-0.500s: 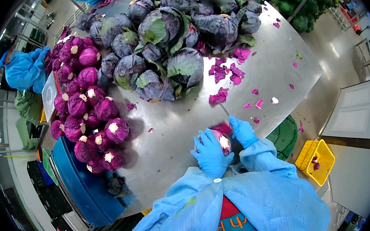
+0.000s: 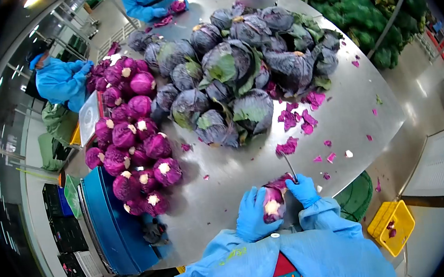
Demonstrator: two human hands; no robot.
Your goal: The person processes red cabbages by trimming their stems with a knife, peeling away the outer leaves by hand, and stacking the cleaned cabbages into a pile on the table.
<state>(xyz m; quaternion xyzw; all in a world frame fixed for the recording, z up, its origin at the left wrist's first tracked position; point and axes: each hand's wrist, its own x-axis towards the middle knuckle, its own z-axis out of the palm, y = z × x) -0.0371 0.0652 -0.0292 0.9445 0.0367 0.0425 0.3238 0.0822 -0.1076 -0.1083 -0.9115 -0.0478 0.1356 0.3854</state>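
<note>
In the head view, a red cabbage [image 2: 273, 207] rests at the near side of the steel table, its pale cut stem turned toward me. My left hand [image 2: 251, 216], in a blue glove, is closed around its left side. A knife [image 2: 289, 165] is gripped in my gloved right hand [image 2: 303, 190], its thin blade pointing away from me. Loose purple leaf shows along the cabbage's far upper edge, close to the blade. A small white piece [image 2: 319, 188] lies just right of my right hand.
Untrimmed cabbages [image 2: 231, 66] with dark outer leaves fill the table's far middle. Trimmed purple cabbages [image 2: 124, 135] are piled at left. Leaf scraps [image 2: 287, 146] lie at right. A yellow crate [image 2: 406, 222] stands on the floor. Two co-workers [image 2: 61, 81] [image 2: 149, 2] stand beyond the table.
My view has tilted upward, bringing more of the co-workers into sight. The cabbage has turned so its stem end shows more. A white piece now lies beside my right hand.
</note>
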